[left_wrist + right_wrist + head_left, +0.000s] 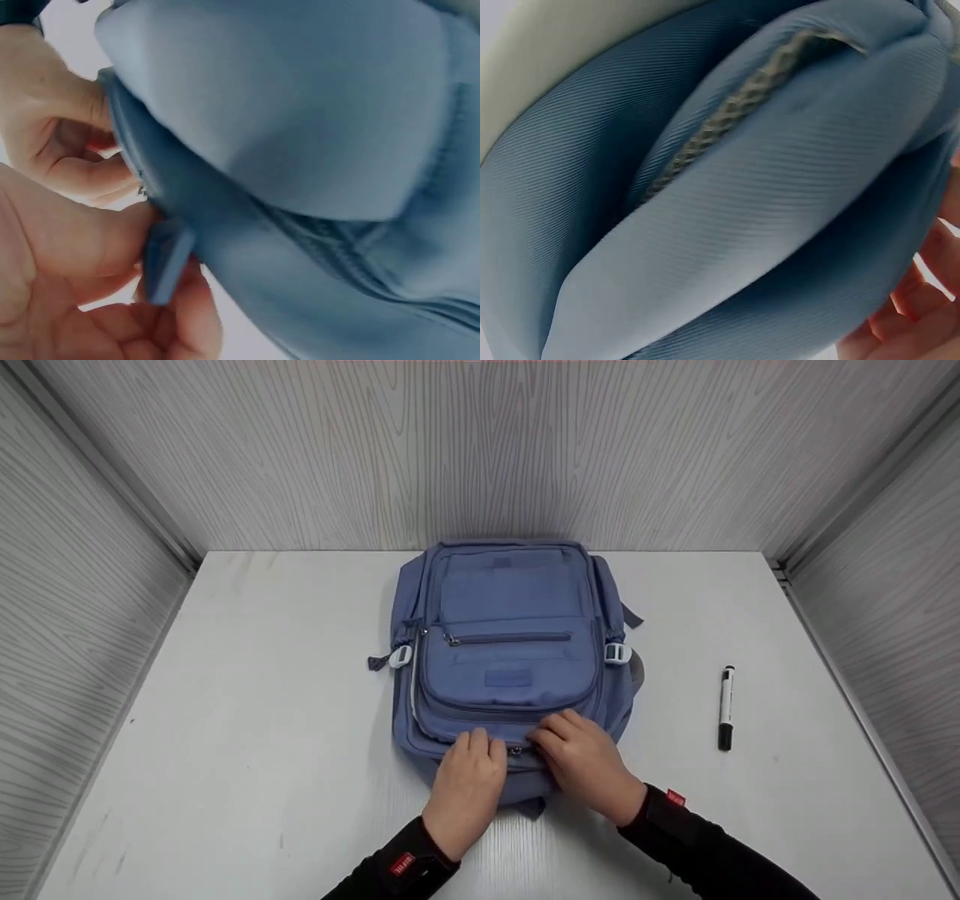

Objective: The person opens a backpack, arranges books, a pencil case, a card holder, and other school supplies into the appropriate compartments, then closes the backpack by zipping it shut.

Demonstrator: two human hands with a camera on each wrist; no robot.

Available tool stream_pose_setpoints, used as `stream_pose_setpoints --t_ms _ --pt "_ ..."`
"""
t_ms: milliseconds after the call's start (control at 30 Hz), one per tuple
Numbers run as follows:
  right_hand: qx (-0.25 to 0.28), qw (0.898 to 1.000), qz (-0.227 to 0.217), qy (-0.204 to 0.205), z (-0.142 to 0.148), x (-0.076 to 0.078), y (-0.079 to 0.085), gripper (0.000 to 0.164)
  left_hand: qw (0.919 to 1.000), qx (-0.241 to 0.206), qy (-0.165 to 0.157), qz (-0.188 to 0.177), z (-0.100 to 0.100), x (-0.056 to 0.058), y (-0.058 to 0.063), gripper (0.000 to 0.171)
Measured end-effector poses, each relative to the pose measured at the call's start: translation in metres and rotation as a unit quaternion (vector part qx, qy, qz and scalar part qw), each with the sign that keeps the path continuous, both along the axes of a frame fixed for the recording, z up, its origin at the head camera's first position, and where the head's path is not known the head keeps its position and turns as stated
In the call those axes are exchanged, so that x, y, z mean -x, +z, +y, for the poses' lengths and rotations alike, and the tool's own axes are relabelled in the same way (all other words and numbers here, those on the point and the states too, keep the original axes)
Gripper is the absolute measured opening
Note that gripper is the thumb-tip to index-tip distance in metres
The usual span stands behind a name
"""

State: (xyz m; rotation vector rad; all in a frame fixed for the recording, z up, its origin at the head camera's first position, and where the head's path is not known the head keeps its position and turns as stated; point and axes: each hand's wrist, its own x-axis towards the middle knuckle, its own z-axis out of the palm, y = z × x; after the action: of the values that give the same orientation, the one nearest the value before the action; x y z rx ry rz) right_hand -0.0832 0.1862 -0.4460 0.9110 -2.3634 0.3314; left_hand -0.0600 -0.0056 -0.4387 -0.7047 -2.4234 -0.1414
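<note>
A blue backpack (510, 660) lies front side up on a white table, its lower end toward the person. At that end the left hand (469, 780) pinches the fabric edge. In the left wrist view, the left hand's thumb (112, 236) and fingers hold a small blue fabric tab (166, 259). Just to the right, the right hand (585, 761) grips the same lower edge with curled fingers. A metal zipper pull (515, 751) shows between the two hands. In the right wrist view, folded blue fabric hides part of the right hand (915, 315).
A black and white marker (725, 709) lies on the table (262, 720), right of the backpack. Grey wood-grain panels (480, 450) stand behind and on both sides. Straps with white buckles (617, 653) stick out at the backpack's sides.
</note>
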Motion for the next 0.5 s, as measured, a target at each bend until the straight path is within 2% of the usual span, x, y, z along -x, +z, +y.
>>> stream_pose_setpoints --t_ms 100,200,300,500 --pt "-0.003 1.000 0.018 0.001 0.000 0.002 -0.003 0.011 0.9999 -0.010 -0.007 -0.011 -0.010 0.002 -0.004 0.022" --pt "-0.001 1.000 0.025 0.002 0.001 0.004 -0.003 0.010 0.9990 -0.026 -0.006 -0.035 -0.029 0.005 -0.004 0.025" --pt "-0.001 1.000 0.025 0.000 0.001 0.004 -0.004 0.010 0.9960 -0.042 0.004 -0.079 -0.053 0.012 -0.004 0.028" --pt "0.008 1.000 0.024 -0.002 -0.001 0.004 -0.003 0.011 0.9822 -0.058 0.032 -0.175 -0.096 0.032 -0.008 0.026"
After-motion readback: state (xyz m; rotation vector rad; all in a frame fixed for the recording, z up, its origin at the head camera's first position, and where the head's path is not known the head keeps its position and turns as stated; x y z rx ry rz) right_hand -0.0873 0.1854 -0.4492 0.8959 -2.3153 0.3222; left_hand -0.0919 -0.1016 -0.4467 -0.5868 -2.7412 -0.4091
